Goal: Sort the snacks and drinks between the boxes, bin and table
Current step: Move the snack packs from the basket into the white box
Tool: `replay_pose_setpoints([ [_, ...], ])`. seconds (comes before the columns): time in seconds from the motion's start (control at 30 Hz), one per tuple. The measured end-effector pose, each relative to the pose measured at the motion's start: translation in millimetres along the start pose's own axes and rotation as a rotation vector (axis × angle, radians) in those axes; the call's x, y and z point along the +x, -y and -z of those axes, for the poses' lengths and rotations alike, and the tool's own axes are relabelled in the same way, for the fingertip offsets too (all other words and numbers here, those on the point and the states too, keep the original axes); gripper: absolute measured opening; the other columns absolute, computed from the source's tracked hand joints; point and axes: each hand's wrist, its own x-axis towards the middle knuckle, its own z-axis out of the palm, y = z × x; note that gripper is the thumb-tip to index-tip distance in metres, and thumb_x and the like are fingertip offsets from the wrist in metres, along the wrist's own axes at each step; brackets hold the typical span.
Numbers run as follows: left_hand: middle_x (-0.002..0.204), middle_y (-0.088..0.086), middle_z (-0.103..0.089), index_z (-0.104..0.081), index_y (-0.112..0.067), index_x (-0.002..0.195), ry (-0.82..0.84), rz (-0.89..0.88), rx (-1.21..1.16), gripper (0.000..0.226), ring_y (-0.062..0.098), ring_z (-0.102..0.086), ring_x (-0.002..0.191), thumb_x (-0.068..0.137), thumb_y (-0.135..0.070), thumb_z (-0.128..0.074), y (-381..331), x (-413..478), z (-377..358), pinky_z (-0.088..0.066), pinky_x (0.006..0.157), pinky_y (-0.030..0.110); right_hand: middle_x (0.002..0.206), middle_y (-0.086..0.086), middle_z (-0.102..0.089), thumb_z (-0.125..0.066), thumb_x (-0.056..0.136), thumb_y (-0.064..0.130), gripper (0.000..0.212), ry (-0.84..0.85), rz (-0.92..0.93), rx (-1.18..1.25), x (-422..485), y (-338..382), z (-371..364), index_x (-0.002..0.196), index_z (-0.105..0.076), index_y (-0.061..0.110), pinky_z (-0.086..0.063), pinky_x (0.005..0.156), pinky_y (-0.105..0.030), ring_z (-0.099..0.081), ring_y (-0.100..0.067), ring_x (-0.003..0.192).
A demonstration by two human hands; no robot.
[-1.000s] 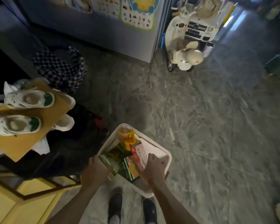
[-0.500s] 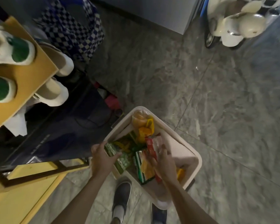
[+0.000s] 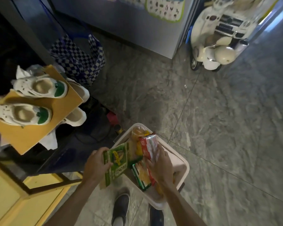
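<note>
A pale plastic bin (image 3: 180,170) stands on the floor right in front of my feet, with several snack packs inside. My left hand (image 3: 96,165) grips a green snack pack (image 3: 117,162) lifted above the bin's left rim. A red and white snack pack (image 3: 149,146) is held upright over the bin's middle by my right hand (image 3: 160,163). Below them lies another green-edged pack with an orange picture (image 3: 141,175). An orange bagged snack (image 3: 138,133) sits at the bin's far end.
A wooden board (image 3: 36,121) with white and green shoes (image 3: 39,87) juts out at the left. A checkered bag (image 3: 77,61) stands behind it, yellow furniture (image 3: 15,199) at lower left, a toy scooter (image 3: 217,44) at upper right. Grey tiled floor stretches to the right.
Both hands have lifted their packs up out of the bin: the green one rose at the left and the red and white one now stands upright. The camera view tilted back up.
</note>
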Motion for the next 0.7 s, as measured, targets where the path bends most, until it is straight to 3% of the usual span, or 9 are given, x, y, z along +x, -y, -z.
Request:
replay_pose_setpoints([
  [0.13,0.104,-0.01,-0.058,-0.061,-0.04,0.12,-0.018,-0.09,0.019,0.061,0.017,-0.065,0.096,0.072,-0.027,-0.095,-20,-19,51,-0.051,0.08,0.036,0.14,0.009,-0.06,-0.061,0.087,0.081,0.091,-0.064,0.051,0.0,-17,45,40,0.16,-0.033,0.034,-0.057,0.099,-0.038,-0.064,-0.014,0.118],
  [0.27,0.107,-0.011,-0.057,-0.059,-0.041,0.121,-0.043,-0.194,-0.091,0.06,0.014,-0.064,0.097,0.074,-0.026,-0.093,-47,-40,109,-0.05,0.081,0.037,0.129,0.013,-0.062,-0.068,0.087,0.073,0.077,-0.128,0.117,0.023,-46,94,89,0.15,-0.042,0.039,-0.058,0.086,-0.033,-0.066,-0.01,0.105],
  [0.43,0.115,-0.007,-0.064,-0.057,-0.045,0.119,-0.145,-0.336,-0.243,0.063,0.014,-0.064,0.105,0.074,-0.026,-0.095,-90,-71,193,-0.055,0.089,0.039,0.143,0.004,-0.062,-0.066,0.092,0.072,0.084,-0.202,0.225,0.018,-88,155,145,0.16,-0.036,0.033,-0.055,0.091,-0.036,-0.067,-0.02,0.114],
  [0.53,0.113,-0.009,-0.066,-0.061,-0.039,0.12,-0.215,-0.387,-0.265,0.06,0.015,-0.065,0.104,0.072,-0.028,-0.096,-106,-91,234,-0.055,0.085,0.04,0.151,-0.001,-0.057,-0.067,0.093,0.07,0.088,-0.236,0.272,0.006,-111,188,174,0.164,-0.035,0.027,-0.053,0.095,-0.04,-0.065,-0.027,0.124],
  [0.7,0.117,-0.008,-0.064,-0.062,-0.031,0.125,-0.384,-0.403,-0.291,0.063,0.015,-0.062,0.109,0.072,-0.032,-0.097,-110,-143,286,-0.052,0.091,0.04,0.149,-0.005,-0.059,-0.067,0.087,0.077,0.097,-0.249,0.418,0.031,-139,224,203,0.164,-0.035,0.027,-0.054,0.098,-0.041,-0.064,-0.028,0.126],
])
